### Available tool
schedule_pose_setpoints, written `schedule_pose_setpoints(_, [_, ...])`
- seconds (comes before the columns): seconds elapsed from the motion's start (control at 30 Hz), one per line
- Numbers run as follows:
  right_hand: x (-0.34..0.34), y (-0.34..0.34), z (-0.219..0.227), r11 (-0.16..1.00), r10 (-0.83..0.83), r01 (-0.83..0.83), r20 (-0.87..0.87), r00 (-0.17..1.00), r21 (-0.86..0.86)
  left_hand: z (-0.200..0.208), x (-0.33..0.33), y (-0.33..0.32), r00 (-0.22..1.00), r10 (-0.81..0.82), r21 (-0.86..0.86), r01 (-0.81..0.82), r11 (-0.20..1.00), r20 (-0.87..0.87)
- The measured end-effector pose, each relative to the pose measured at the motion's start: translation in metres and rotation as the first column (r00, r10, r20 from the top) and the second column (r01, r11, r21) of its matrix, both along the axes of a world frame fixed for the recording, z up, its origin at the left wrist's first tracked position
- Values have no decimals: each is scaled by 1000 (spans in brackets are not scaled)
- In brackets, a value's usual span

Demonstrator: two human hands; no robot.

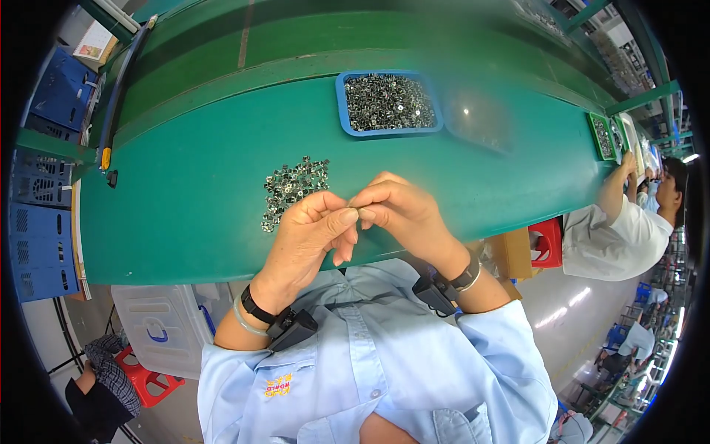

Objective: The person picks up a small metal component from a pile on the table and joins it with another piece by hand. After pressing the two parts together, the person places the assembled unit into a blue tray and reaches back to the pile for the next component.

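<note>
My left hand (pixel 316 231) and my right hand (pixel 399 211) meet above the near edge of the green table. Thumb and forefinger of each are pinched together, fingertips touching those of the other hand. Whatever lies between them is too small or too hidden to name. Just beyond my left hand, a loose pile of small shiny metal parts (pixel 296 181) is spread on the tabletop. Farther back stands a blue tray (pixel 342 111), filled with many similar small metal parts (pixel 388 102).
The green table (pixel 185 200) runs across, with a green conveyor belt (pixel 310 33) along its far side. A clear plastic bin (pixel 151 325) stands below at the left, near blue crates (pixel 44 244). To the right, a person in white (pixel 614 229) works beside a green tray (pixel 601 137).
</note>
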State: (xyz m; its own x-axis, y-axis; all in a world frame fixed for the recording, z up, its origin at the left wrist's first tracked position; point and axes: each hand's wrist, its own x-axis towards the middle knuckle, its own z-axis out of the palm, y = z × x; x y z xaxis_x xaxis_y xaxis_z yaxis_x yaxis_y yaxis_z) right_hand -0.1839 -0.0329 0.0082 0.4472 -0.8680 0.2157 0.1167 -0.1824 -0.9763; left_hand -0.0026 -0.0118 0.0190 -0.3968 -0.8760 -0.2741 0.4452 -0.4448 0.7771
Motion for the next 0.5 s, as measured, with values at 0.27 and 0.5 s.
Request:
schedule_pose_setpoints(0.27, [0, 2, -1, 999, -12, 8, 106, 994, 41, -3, -2, 4, 986, 2, 6, -1, 1000, -168])
schedule_pose_setpoints(0.5, [6, 7, 3, 990, -25, -4, 207, 978, 138, -13, -6, 5, 934, 4, 11, 1, 1000, -356])
